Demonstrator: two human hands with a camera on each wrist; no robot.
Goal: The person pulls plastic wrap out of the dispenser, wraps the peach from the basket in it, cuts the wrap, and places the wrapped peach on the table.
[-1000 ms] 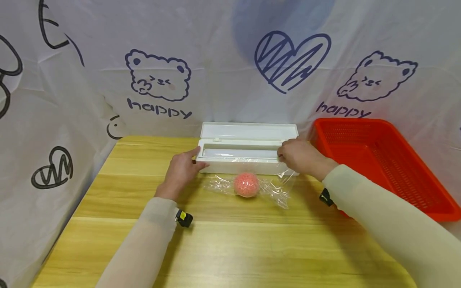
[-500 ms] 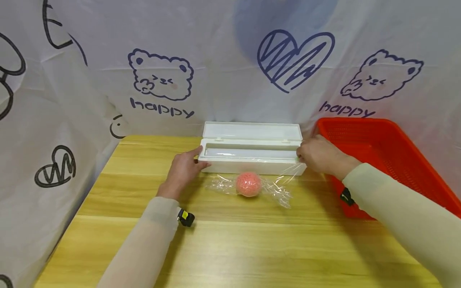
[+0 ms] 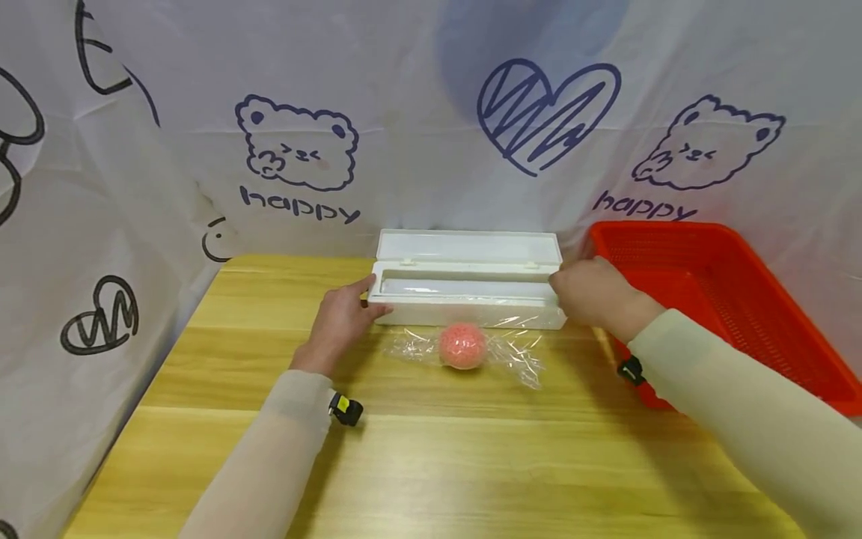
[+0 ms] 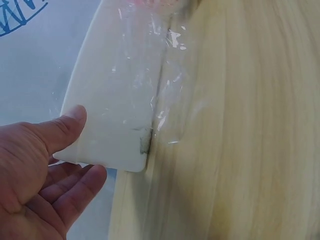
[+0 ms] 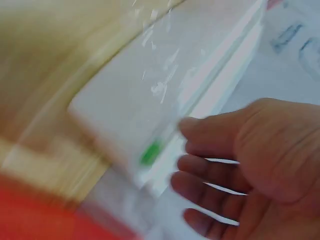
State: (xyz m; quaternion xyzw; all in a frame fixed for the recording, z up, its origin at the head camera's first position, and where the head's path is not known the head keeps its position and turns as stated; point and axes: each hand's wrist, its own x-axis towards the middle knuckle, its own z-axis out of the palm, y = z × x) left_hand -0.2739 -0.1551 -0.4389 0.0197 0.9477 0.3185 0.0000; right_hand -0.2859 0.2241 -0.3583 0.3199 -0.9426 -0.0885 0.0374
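Note:
A long white cling film dispenser (image 3: 471, 313) lies on the table, its lid (image 3: 471, 245) raised at the back and a pale roll (image 3: 465, 287) inside. My left hand (image 3: 342, 318) holds its left end, thumb on the face and fingers round the end in the left wrist view (image 4: 55, 170). My right hand (image 3: 599, 296) is at the right end. In the right wrist view its fingers are loosely bent beside a green slider (image 5: 151, 152), apart from it; that view is blurred. A pink ball (image 3: 462, 346) wrapped in cling film (image 3: 515, 355) lies in front.
A red plastic basket (image 3: 754, 299) stands at the right, close behind my right forearm. A white printed cloth (image 3: 417, 150) hangs behind and to the left of the wooden table (image 3: 438, 464).
My right hand has moved right along the dispenser from inside its right end to the end itself. The left hand keeps its hold, and the pink ball stays in place.

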